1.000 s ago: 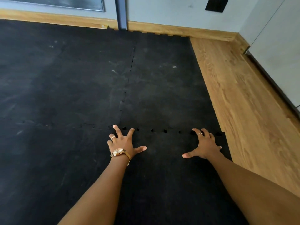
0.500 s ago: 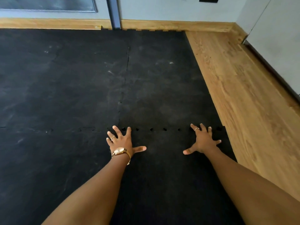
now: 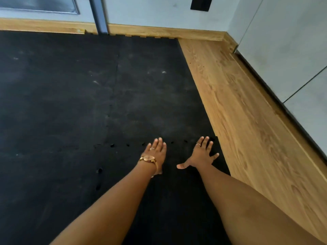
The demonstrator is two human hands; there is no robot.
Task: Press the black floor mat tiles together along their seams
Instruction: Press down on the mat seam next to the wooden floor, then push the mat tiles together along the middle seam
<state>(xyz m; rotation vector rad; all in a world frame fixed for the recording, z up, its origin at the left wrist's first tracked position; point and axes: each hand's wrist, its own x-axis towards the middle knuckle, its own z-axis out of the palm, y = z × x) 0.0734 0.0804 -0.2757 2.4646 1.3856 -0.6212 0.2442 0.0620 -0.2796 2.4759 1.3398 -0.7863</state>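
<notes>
The left hand [image 3: 156,150] has slid rightward along the cross seam [image 3: 134,144] since a moment ago; it then lay near the junction where the lengthwise seam [image 3: 113,96] meets the cross seam, and it now rests close to the right hand [image 3: 201,153]. The stretch of seam left of it shows open notches, so that part probably still needs pressing, while the effort now seems to centre on the last length before the wooden floor [image 3: 247,121].

The near black mat tile [image 3: 177,200] lies under both palms, and the far tile [image 3: 155,96] lies just beyond the seam. The left hand's fingers [image 3: 160,142] lie flat and close together, tips reaching the seam line, grasping nothing. A gold watch [image 3: 148,159] sits on that wrist. Right of it, two small gaps in the seam show between the hands. The right hand's fingers [image 3: 206,141] are spread, thumb out toward the left hand, tips on the seam near the tile's corner, holding nothing, just beside the wooden floor.
</notes>
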